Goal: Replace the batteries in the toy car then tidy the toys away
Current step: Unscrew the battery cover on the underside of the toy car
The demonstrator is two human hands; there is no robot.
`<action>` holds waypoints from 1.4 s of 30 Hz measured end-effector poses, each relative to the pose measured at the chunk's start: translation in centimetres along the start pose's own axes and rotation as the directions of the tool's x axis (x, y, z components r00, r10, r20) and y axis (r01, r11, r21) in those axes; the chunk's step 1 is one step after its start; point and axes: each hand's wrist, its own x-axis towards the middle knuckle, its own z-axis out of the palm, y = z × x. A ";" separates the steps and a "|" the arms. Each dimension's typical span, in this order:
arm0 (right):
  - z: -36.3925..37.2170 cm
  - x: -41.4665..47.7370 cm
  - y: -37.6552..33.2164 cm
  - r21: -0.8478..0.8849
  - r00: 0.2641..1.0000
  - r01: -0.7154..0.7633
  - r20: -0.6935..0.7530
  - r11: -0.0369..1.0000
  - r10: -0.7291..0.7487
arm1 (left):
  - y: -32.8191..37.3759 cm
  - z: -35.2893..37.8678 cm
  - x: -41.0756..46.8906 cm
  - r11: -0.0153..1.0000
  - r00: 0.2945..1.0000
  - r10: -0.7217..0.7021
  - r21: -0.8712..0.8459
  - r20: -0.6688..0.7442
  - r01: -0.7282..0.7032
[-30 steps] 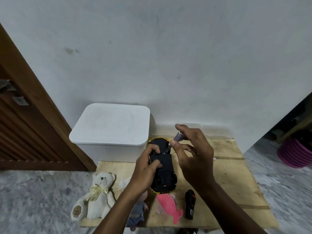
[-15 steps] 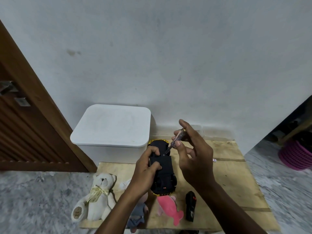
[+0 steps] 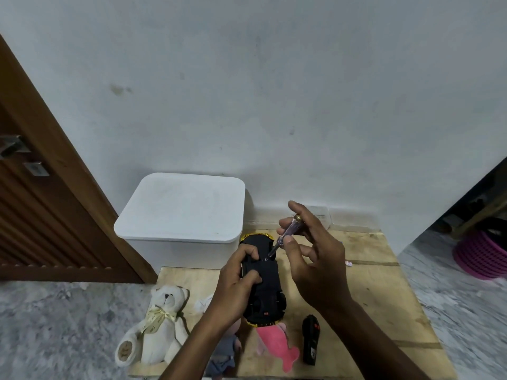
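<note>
A black toy car (image 3: 267, 292) with yellow trim lies upside down over the wooden board (image 3: 384, 305), its underside facing up. My left hand (image 3: 237, 283) grips the car's left side, thumb and a finger curled over the underside. My right hand (image 3: 315, 253) pinches a small screwdriver (image 3: 285, 233) with a clear handle; its tip touches the car's underside near the far end. A black remote control (image 3: 310, 340) lies on the board below my right wrist.
A white lidded bin (image 3: 183, 209) stands behind the car on the left. A white teddy bear (image 3: 159, 327), a pink plush fish (image 3: 275, 345) and a grey-dressed doll (image 3: 223, 352) lie along the board's near edge. A wooden door (image 3: 41, 209) is at left, a pink basket (image 3: 482, 256) at right.
The right hand's fingers have shifted around the screwdriver handle while its tip stays on the car's underside. The left hand keeps its grip on the car.
</note>
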 end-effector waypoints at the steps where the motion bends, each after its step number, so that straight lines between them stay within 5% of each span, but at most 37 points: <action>1: 0.0 0.1 -0.2 -0.002 1.000 0.013 -0.008 1.000 -0.013 | 0.1 0.0 0.0 1.000 1.000 0.001 -0.005 0.003 -0.001; 42: -0.1 -0.2 0.1 -0.019 0.998 0.062 0.002 0.998 -0.062 | 0.8 0.2 -0.6 0.999 1.000 -0.003 -0.041 0.009 0.003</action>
